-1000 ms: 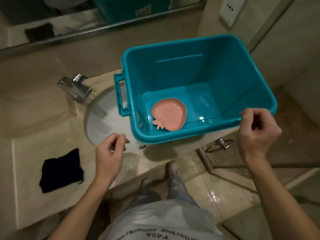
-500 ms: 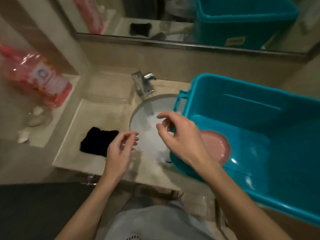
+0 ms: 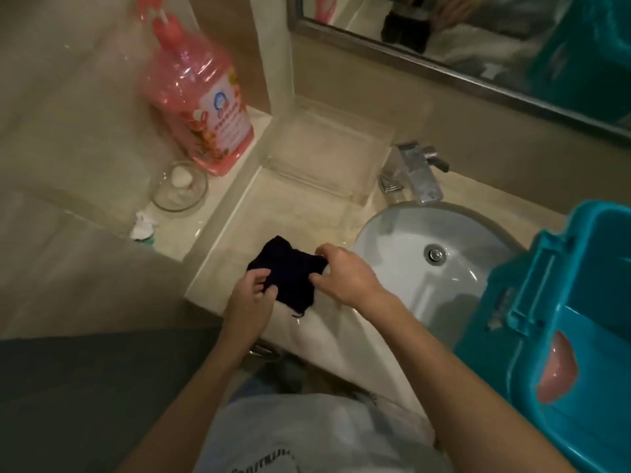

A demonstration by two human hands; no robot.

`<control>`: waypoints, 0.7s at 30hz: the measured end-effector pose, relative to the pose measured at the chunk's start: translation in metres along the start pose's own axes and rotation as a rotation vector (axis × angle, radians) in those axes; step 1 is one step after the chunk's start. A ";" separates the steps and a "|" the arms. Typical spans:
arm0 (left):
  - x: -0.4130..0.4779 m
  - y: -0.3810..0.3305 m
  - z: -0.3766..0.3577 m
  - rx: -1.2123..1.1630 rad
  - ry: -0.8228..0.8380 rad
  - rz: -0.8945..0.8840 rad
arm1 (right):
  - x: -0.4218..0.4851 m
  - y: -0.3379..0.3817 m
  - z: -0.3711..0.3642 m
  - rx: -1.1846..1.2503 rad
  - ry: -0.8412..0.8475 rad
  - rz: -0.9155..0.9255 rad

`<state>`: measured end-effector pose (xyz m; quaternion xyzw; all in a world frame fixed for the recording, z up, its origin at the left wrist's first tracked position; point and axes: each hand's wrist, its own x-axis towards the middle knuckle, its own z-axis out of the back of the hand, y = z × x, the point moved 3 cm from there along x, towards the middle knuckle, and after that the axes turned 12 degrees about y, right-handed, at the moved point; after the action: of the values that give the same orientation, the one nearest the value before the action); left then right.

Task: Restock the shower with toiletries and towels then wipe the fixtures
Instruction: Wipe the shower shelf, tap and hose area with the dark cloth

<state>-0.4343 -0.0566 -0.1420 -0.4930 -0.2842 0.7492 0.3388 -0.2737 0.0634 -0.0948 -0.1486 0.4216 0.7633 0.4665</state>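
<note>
Together, left hand and right hand pinch dark cloth; pink bottle label illegible.

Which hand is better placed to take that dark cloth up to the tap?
Likely the right hand. Both pinch the dark cloth, but it is on the sink side, closer to the tap; the left hand sits farther off.
</note>
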 end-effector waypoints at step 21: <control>0.080 -0.010 0.030 0.780 0.149 -0.170 | 0.059 0.007 -0.070 -0.044 -0.090 -0.203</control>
<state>-0.4829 0.0099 -0.1670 -0.3552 0.0069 0.7324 0.5809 -0.3222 0.0414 -0.1698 -0.1663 0.3661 0.7271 0.5565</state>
